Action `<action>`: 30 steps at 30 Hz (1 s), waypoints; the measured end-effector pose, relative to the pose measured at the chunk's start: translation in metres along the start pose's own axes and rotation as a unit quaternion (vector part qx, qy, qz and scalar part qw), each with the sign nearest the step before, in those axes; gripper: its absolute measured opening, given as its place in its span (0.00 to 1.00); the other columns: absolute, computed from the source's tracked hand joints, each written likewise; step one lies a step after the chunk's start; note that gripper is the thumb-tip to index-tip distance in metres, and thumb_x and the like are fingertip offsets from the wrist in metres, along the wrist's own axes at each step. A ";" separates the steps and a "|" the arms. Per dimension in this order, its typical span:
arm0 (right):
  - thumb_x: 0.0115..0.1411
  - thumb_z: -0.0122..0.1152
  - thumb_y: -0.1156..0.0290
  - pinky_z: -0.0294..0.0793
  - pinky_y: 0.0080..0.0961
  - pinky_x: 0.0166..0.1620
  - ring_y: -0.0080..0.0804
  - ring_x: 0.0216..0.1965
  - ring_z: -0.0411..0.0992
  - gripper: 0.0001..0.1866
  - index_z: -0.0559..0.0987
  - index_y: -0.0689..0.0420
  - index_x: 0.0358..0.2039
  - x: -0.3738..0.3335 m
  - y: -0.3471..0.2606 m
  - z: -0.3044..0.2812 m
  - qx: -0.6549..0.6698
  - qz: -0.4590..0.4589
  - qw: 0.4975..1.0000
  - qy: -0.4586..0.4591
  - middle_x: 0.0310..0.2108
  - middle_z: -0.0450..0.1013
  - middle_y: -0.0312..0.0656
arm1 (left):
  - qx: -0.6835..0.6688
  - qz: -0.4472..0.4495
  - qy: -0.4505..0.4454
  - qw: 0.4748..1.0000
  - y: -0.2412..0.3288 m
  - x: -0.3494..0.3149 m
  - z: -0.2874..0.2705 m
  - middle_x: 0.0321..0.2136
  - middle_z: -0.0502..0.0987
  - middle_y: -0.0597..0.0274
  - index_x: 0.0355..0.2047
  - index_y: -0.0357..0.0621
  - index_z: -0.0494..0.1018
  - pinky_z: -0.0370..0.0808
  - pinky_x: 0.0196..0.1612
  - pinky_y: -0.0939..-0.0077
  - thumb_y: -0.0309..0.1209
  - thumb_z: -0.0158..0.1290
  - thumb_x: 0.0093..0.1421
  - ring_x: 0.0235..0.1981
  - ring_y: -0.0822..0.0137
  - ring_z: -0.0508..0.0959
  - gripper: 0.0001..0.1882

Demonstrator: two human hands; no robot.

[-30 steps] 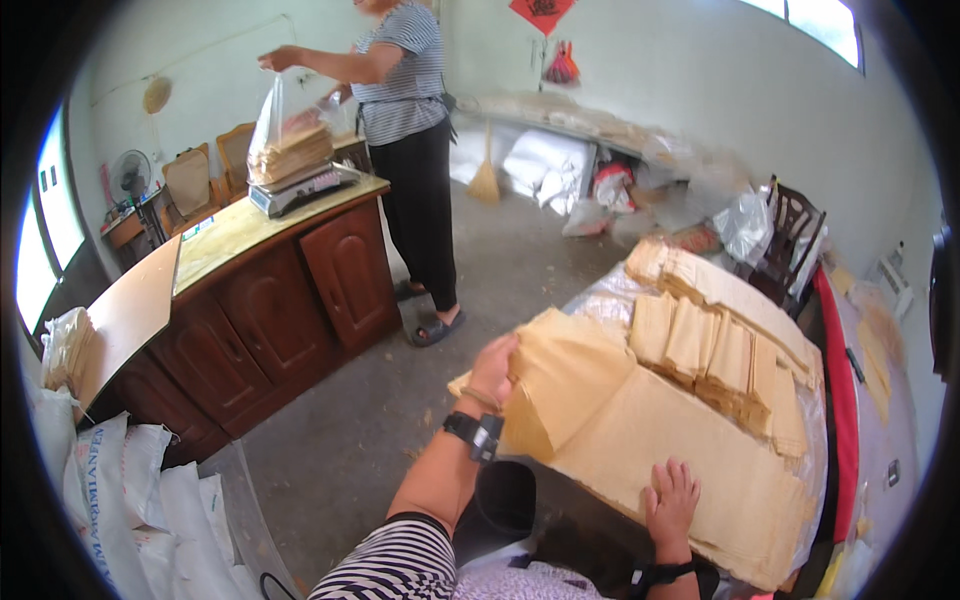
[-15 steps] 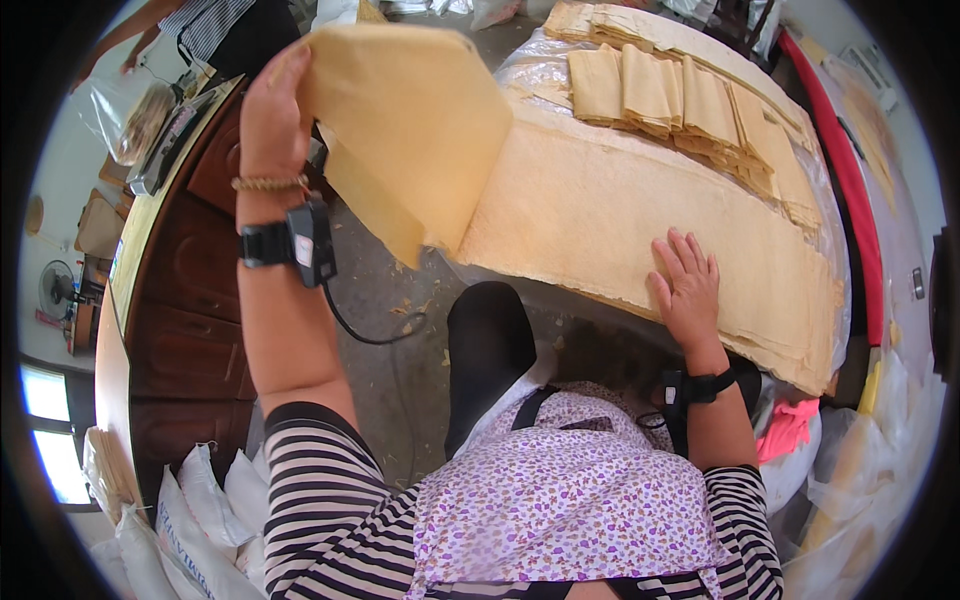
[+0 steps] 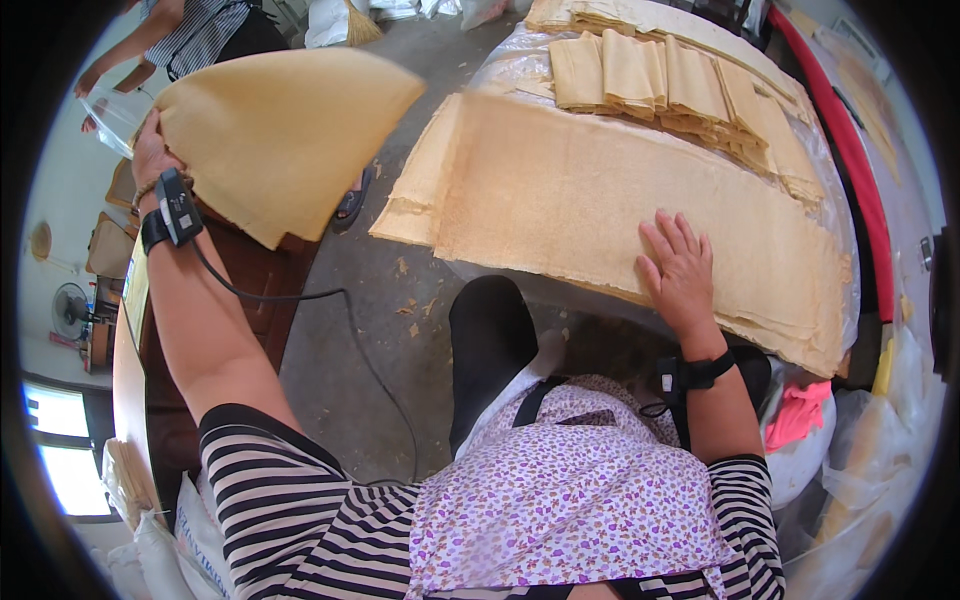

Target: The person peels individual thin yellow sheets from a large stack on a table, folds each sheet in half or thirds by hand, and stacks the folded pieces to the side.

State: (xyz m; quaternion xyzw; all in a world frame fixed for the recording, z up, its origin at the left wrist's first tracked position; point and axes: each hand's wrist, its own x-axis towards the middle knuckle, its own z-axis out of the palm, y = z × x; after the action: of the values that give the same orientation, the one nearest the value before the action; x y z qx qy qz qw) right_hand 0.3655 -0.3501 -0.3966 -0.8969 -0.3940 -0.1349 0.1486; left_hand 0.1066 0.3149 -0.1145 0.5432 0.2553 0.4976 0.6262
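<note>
Out to the left, my left hand is closed on the edge of a thin tan sheet that resembles tofu skin. The sheet hangs in the air, apart from the stack, its far corner flared out to the right. My right hand lies flat with fingers spread on the near right part of a broad stack of similar sheets. Beyond that stack lie folded tan sheets in a row.
Dark wooden cabinets stand at the left, near white sacks. Another person at the upper left handles a clear plastic bag. A pink cloth lies by my right arm. Tan scraps dot the grey floor.
My left hand has swung left and away from the stack, carrying the sheet clear and uncovering the stack's left end. My right hand stays flat in nearly the same place.
</note>
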 end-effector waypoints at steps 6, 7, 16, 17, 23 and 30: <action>0.63 0.58 0.58 0.45 0.57 0.69 0.46 0.70 0.56 0.25 0.74 0.45 0.60 0.002 -0.007 -0.003 0.033 0.011 0.999 -0.009 0.66 0.64 0.39 | 0.214 0.248 -0.149 0.933 0.025 -0.032 0.087 0.47 0.79 0.52 0.51 0.37 0.74 0.81 0.44 0.67 0.34 0.49 0.68 0.42 0.56 0.82 0.16; 0.63 0.58 0.58 0.45 0.57 0.69 0.46 0.70 0.56 0.25 0.74 0.45 0.60 0.002 -0.003 -0.003 0.029 0.017 0.999 -0.011 0.66 0.64 0.39 | 0.285 0.297 -0.163 0.897 0.012 -0.055 0.125 0.45 0.80 0.52 0.51 0.39 0.74 0.80 0.43 0.67 0.34 0.49 0.68 0.41 0.56 0.82 0.16; 0.68 0.57 0.55 0.71 0.29 0.56 0.29 0.57 0.71 0.31 0.67 0.59 0.65 0.002 0.038 -0.038 0.566 0.281 0.772 0.067 0.59 0.71 0.46 | 0.241 0.410 -0.317 0.820 -0.198 -0.400 0.326 0.31 0.81 0.53 0.45 0.49 0.78 0.77 0.32 0.58 0.28 0.49 0.63 0.31 0.51 0.80 0.12; 0.68 0.57 0.56 0.72 0.28 0.55 0.29 0.56 0.71 0.31 0.66 0.59 0.66 0.000 0.041 -0.046 0.634 0.313 0.706 0.045 0.58 0.72 0.46 | 0.280 0.353 -0.390 0.803 -0.216 -0.429 0.322 0.33 0.81 0.51 0.45 0.47 0.77 0.77 0.34 0.57 0.29 0.51 0.62 0.31 0.50 0.80 0.11; 0.63 0.62 0.65 0.76 0.25 0.45 0.30 0.45 0.76 0.34 0.63 0.61 0.67 -0.001 0.075 -0.021 0.583 0.322 0.745 0.014 0.50 0.77 0.44 | 0.187 0.345 -0.504 0.769 -0.227 -0.468 0.279 0.42 0.81 0.51 0.46 0.42 0.78 0.77 0.49 0.63 0.33 0.61 0.58 0.46 0.53 0.80 0.16; 0.55 0.66 0.72 0.76 0.37 0.50 0.47 0.46 0.76 0.33 0.69 0.56 0.63 0.039 0.078 -0.041 0.051 0.180 0.973 0.136 0.48 0.77 0.53 | 0.526 0.235 -0.178 0.798 -0.257 -0.347 0.231 0.34 0.82 0.52 0.40 0.40 0.80 0.78 0.36 0.64 0.42 0.61 0.59 0.34 0.54 0.82 0.17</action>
State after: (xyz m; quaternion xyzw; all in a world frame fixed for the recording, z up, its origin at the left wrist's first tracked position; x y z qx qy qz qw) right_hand 0.4441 -0.3901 -0.3577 -0.9177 -0.2083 -0.2057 0.2684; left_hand 0.2641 -0.0742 -0.3667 0.9111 0.2268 0.3132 0.1424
